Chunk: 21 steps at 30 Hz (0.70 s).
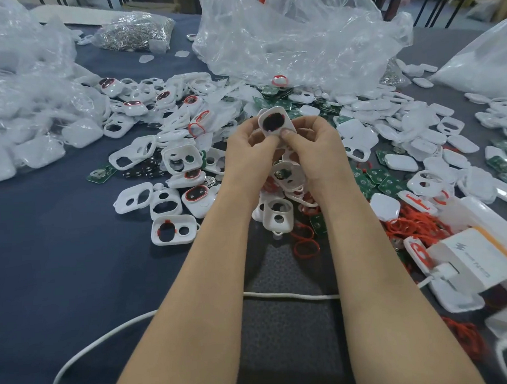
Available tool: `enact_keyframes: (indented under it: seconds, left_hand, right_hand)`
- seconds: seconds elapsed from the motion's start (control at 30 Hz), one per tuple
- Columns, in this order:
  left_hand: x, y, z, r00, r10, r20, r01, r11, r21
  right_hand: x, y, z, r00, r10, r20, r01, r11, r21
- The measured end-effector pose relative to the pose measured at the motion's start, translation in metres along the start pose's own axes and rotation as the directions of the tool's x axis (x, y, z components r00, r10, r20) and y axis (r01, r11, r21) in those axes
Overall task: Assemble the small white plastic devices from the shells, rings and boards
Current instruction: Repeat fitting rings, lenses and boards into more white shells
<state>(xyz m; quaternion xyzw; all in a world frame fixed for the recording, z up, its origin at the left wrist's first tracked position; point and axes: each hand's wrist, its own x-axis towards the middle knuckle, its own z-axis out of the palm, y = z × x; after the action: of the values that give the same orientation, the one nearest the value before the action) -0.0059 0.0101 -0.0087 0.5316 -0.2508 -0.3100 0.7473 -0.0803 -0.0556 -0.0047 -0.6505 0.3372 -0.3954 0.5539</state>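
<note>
The small white shell point(275, 123) with a dark oval hole is up in the air over the middle of the desk point(57, 231). The left hand point(249, 154) and the right hand point(316, 150) both have a tight grip on it, pinching its lower end. Under them lie loose shells point(173, 229), red rings point(305, 245) and green boards point(384, 182), with crinkly plastic bags point(297, 37) behind.

— What do we have at centre frame?
— A white shell point(275, 123), raised and tilted, its oval opening dark and red-rimmed.
— And around it?
— We see empty shells point(176, 220) lower left, red rings point(412, 224) heaped lower right, green boards point(384, 182) right.
</note>
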Motion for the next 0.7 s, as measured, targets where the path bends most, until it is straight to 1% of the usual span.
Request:
enact_keyframes:
  seconds: [0.13,0.23,0.4,0.47,0.6,0.7]
  left_hand:
    - [0.0001,-0.0015,-0.0004,0.999,0.043,0.019,-0.045,0.994,0.103]
    - [0.0007,-0.0026,-0.0005,0.999,0.049,0.020,-0.051,0.988,0.144]
    - [0.0003,-0.0039,-0.0014,0.998,0.042,0.041,-0.049,0.979,0.197]
    - [0.0001,-0.0036,-0.0015,0.998,0.049,0.049,-0.058,0.977,0.204]
    - [0.0000,-0.0031,-0.0016,0.999,0.022,0.023,-0.027,0.980,0.198]
    - [-0.0008,-0.0027,-0.0010,1.000,0.003,0.007,-0.004,0.985,0.174]
  right_hand:
    - [-0.0001,-0.0008,0.0001,1.000,0.019,-0.018,-0.018,1.000,0.017]
    - [-0.0003,-0.0005,-0.0011,0.999,0.029,-0.027,-0.030,1.000,-0.003]
    - [0.0006,-0.0020,-0.0061,0.999,0.045,0.018,-0.043,0.997,-0.068]
    - [0.0003,-0.0024,-0.0064,0.999,0.046,0.020,-0.044,0.996,-0.071]
    - [-0.0019,-0.0029,-0.0019,1.000,-0.013,-0.026,0.009,0.989,-0.149]
    - [-0.0041,-0.0042,-0.0016,0.999,-0.013,-0.047,0.007,0.992,-0.128]
